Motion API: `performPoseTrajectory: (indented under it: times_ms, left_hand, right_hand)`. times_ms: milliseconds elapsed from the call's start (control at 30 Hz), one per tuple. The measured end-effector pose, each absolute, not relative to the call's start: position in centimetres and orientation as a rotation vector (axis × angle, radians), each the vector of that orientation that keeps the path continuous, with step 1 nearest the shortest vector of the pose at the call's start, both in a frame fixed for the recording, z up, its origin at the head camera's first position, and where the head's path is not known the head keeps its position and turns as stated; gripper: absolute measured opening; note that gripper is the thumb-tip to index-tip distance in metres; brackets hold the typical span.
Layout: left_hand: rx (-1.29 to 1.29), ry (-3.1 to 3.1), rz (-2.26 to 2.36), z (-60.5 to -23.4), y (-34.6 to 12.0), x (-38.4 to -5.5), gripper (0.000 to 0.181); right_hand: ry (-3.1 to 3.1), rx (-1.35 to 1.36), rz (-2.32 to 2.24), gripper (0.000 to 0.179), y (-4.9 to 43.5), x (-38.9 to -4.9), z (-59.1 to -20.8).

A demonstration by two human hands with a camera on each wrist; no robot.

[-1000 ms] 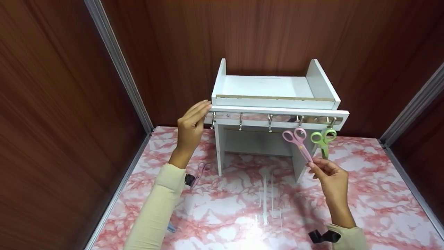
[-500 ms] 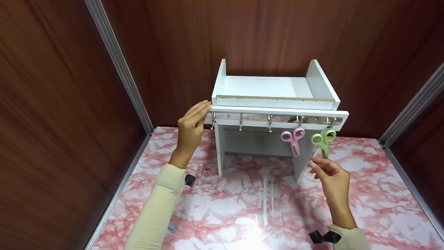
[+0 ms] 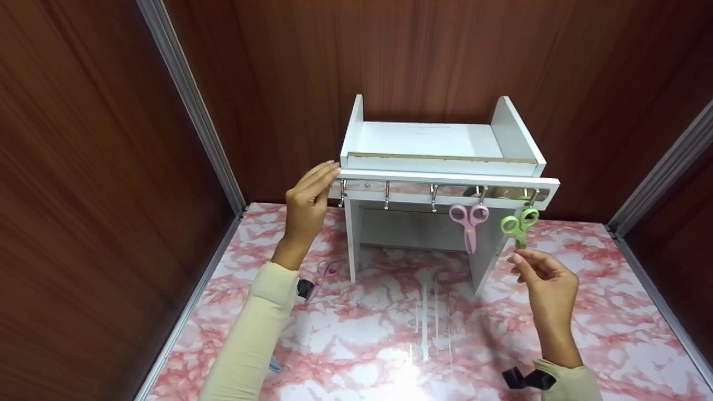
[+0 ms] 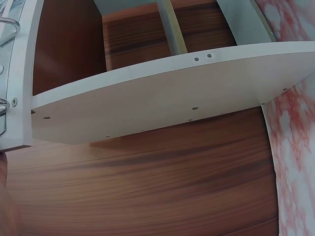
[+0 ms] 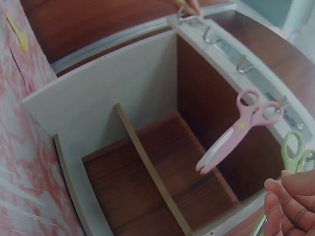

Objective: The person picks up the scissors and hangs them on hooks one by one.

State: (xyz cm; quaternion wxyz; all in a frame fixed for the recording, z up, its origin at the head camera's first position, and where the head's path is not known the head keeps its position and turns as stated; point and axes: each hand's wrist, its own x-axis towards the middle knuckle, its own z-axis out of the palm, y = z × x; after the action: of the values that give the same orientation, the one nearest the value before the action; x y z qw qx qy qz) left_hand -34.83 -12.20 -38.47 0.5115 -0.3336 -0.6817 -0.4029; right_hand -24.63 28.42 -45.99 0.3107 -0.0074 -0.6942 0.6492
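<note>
On my feed, the hanging pink scissors (image 3: 469, 224) and the green scissors (image 3: 520, 224) present smooth plastic handles with low sheen. Hooks (image 3: 434, 197): bright, polished metal. The backing plate (image 3: 409, 190) reads as metal with a mirror-like finish. Rail (image 3: 457, 178) and shelf unit (image 3: 351, 133): smooth, white-faced board; one front edge (image 3: 440, 157) appears bare brown and chipped. I read the tabletop (image 3: 362, 334) as glossy with a marbled pattern, the wall (image 3: 423, 55) as wood-grained with soft sheen, the corner profile (image 3: 189, 94) as dull grey metal. Sleeve (image 3: 250, 334): matt cloth.
</note>
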Motion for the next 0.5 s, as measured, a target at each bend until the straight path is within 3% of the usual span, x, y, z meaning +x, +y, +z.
performPoseTrajectory:
  times_ms: [200, 500]
  left_hand:
    - [-0.801, -1.629, -0.977, -38.6, -12.2, -34.9, 0.022]
    - [-0.804, -1.617, -0.98, -38.6, -12.0, -34.9, 0.022]
  right_hand:
    - [-1.679, 0.046, 1.692, 0.022, 29.4, -25.1, -44.9]
    - [-1.601, 0.204, 1.401, 0.014, 28.9, -23.8, -40.1]
